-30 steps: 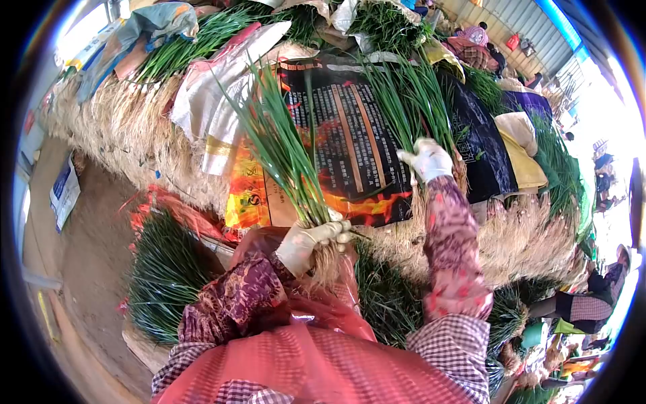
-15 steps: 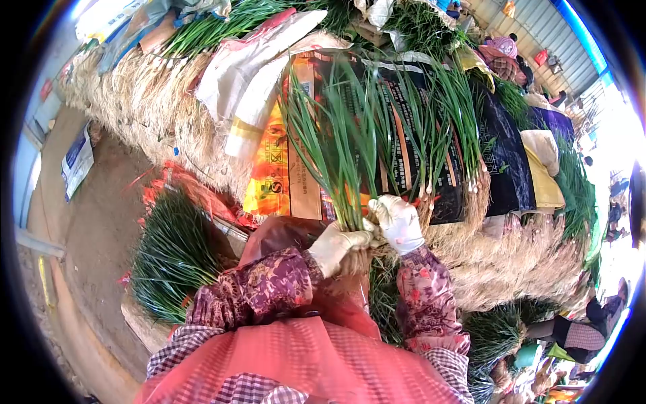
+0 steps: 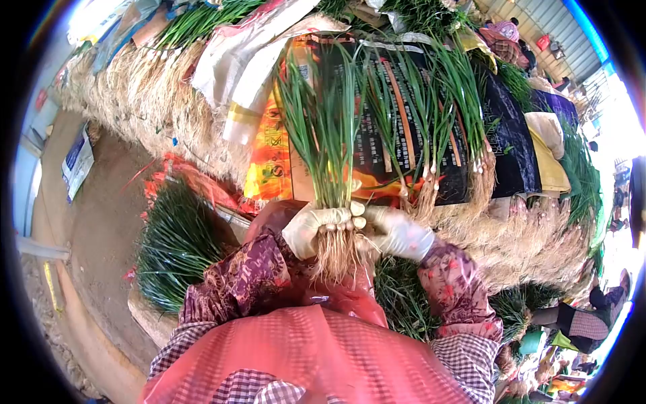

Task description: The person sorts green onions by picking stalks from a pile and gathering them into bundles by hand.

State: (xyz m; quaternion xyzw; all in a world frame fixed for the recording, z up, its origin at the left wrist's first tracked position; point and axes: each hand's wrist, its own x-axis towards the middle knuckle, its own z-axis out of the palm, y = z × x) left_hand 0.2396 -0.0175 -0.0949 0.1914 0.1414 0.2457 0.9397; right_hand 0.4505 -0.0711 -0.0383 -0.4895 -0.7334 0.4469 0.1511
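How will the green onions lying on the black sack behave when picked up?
The green onions will probably flop, since their leaves are long and thin. Each looks slender, so likely light. Their fine, stringy roots bunch together and may tangle.

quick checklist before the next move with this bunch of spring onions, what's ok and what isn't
1. Spring onion bunch held: ok, the gloved left hand is closed around its lower end.
2. Leaves and roots lie the same way: ok, leaves point away from the wearer, roots hang towards the apron.
3. Root tips even: not ok, some strands hang lower than others.
4. Gloved right hand gripping: cannot tell, it is blurred beside the bunch.
5. More spring onions laid out: ok, they lie on the flame-printed sack, right of the bunch.
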